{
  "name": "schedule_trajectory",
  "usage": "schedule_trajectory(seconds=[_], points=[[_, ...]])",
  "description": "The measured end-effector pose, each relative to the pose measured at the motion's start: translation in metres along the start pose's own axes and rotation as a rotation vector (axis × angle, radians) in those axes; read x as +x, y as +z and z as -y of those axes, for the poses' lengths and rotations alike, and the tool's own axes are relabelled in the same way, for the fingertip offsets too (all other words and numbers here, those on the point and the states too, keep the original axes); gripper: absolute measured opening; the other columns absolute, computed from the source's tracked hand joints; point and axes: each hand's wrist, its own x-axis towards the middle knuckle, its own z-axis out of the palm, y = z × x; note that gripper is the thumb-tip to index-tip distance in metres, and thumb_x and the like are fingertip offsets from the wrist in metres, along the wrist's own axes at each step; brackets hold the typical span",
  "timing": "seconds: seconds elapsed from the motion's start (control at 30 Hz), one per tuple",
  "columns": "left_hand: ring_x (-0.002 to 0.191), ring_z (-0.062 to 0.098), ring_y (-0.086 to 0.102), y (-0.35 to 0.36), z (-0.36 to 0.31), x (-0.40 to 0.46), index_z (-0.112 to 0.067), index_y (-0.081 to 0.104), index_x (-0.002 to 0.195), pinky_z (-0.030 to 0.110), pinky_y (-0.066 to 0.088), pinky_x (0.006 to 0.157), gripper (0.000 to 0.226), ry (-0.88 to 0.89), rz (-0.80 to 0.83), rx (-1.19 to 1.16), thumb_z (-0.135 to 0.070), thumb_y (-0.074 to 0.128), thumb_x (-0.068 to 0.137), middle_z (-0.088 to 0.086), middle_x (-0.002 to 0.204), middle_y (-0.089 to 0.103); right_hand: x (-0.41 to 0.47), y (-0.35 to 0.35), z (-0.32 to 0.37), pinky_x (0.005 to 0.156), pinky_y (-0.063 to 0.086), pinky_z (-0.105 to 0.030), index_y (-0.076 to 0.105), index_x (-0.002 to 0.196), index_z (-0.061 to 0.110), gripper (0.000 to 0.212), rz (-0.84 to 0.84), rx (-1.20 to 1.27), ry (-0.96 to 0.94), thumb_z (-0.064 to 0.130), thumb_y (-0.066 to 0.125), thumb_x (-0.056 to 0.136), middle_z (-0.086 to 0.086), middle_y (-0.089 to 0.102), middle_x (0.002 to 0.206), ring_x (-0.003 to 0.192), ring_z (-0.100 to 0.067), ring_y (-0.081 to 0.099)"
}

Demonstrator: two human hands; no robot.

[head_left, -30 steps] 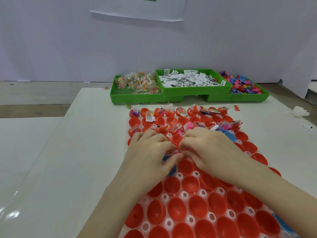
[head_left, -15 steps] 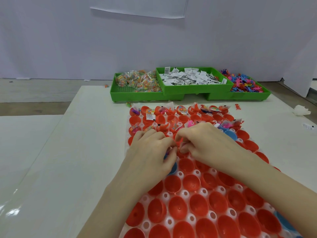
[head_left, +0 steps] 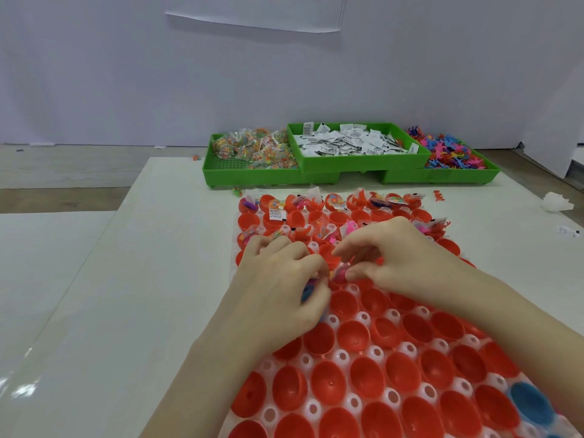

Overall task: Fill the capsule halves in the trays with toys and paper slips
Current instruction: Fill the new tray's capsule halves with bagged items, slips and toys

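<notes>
Where the filled far rows of red capsule halves (head_left: 344, 336) meet the empty near rows, both hands work over the clear tray (head_left: 343, 355) lying on the white table's (head_left: 126, 279) right half. The left hand (head_left: 281, 286) curls around a bundle of small toys; the right hand (head_left: 398, 257) pinches a pink toy (head_left: 341, 273) between thumb and forefinger. Green bins (head_left: 347, 172) sit along the far edge. A loose pinch could probably drop the toy between cups.

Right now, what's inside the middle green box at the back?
The middle green box holds a heap of small white paper slips with black print. Anything under the heap, and the box's floor, is covered, so that cannot be seen.
</notes>
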Motion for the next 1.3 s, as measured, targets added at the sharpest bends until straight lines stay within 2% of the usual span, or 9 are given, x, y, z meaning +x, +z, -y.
schedule_trajectory(seconds=[0.23,0.37,0.47,0.6,0.67,0.8,1.07,1.2,1.3], points=[[0.077,0.011,0.058,0.001,0.001,-0.002,-0.024,0.068,0.075,0.028,0.032,0.080,0.031,0.040,-0.028,-0.014,-0.039,0.041,0.075,-0.013,0.075,0.062,-0.004,-0.008,-0.001,0.066,0.043,-0.005,0.070,0.105,0.018,0.034,-0.015,-0.098,-0.025,0.012,0.076,0.072,0.012,0.060,0.081,0.069,0.007,0.053],[0.081,0.007,0.060,0.000,0.003,-0.004,-0.024,0.068,0.076,0.027,0.031,0.081,0.027,0.040,-0.160,-0.070,-0.039,0.046,0.078,-0.014,0.080,0.064,-0.010,-0.030,-0.009,0.068,0.050,-0.022,0.072,0.090,0.031,0.022,-0.109,-0.068,-0.002,0.024,0.076,0.070,0.022,0.065,0.076,0.069,0.003,0.059],[0.081,-0.001,0.057,-0.008,0.004,-0.005,-0.027,0.068,0.074,0.024,0.036,0.082,0.023,-0.056,-0.335,-0.299,-0.041,0.050,0.077,-0.018,0.077,0.065,-0.011,-0.056,-0.027,0.057,0.046,-0.020,0.068,0.072,0.040,0.009,-0.284,-0.012,0.053,0.043,0.065,0.064,0.023,0.066,0.066,0.067,0.004,0.059],[0.071,-0.002,0.060,-0.028,0.021,0.006,-0.029,0.070,0.062,0.000,0.040,0.060,0.012,-0.350,-0.489,-0.681,-0.037,0.071,0.071,-0.012,0.072,0.068,0.003,-0.079,-0.085,0.054,0.039,-0.012,0.066,0.064,0.030,0.013,-0.520,0.003,0.190,0.027,0.071,0.075,0.014,0.064,0.063,0.061,0.005,0.056],[0.065,-0.002,0.060,-0.034,0.041,0.020,-0.032,0.072,0.064,0.002,0.041,0.062,0.016,-0.414,-0.466,-0.731,-0.023,0.068,0.077,-0.011,0.069,0.070,0.017,-0.084,-0.120,0.058,0.038,-0.016,0.070,0.070,0.018,0.009,-0.591,0.053,0.315,0.021,0.070,0.079,0.004,0.067,0.068,0.060,-0.001,0.055],[0.080,0.015,0.059,-0.037,0.084,0.063,-0.021,0.072,0.064,0.029,0.041,0.077,0.023,-0.526,-0.393,-0.690,-0.016,0.061,0.084,0.000,0.070,0.069,0.050,-0.085,-0.182,0.082,0.040,-0.030,0.068,0.100,0.006,0.021,-0.612,0.044,0.523,0.020,0.056,0.090,-0.011,0.067,0.105,0.097,-0.022,0.057],[0.103,0.018,0.051,-0.004,0.135,0.147,-0.009,0.060,0.120,0.031,0.036,0.087,0.033,-0.530,-0.177,-0.293,-0.026,0.050,0.094,0.008,0.123,0.060,0.117,-0.087,-0.233,0.096,0.043,-0.035,0.045,0.132,0.011,0.047,-0.310,-0.080,0.725,0.038,0.046,0.094,-0.008,0.053,0.131,0.116,-0.024,0.051],[0.128,0.021,0.042,0.013,0.149,0.169,-0.019,0.030,0.143,0.032,0.032,0.104,0.059,-0.610,0.081,0.018,-0.051,0.034,0.094,0.005,0.145,0.040,0.133,-0.084,-0.249,0.089,0.045,-0.032,0.051,0.125,0.013,0.047,-0.300,-0.102,0.808,0.036,0.058,0.086,-0.007,0.056,0.126,0.111,-0.024,0.053],[0.119,0.017,0.051,0.023,0.150,0.176,-0.026,0.036,0.139,0.036,0.023,0.111,0.056,-0.625,0.176,0.162,-0.057,0.025,0.094,0.003,0.123,0.059,0.136,-0.083,-0.255,0.083,0.048,-0.032,0.063,0.111,0.011,0.033,-0.439,-0.029,0.794,0.031,0.064,0.085,-0.007,0.065,0.112,0.099,-0.022,0.059]])
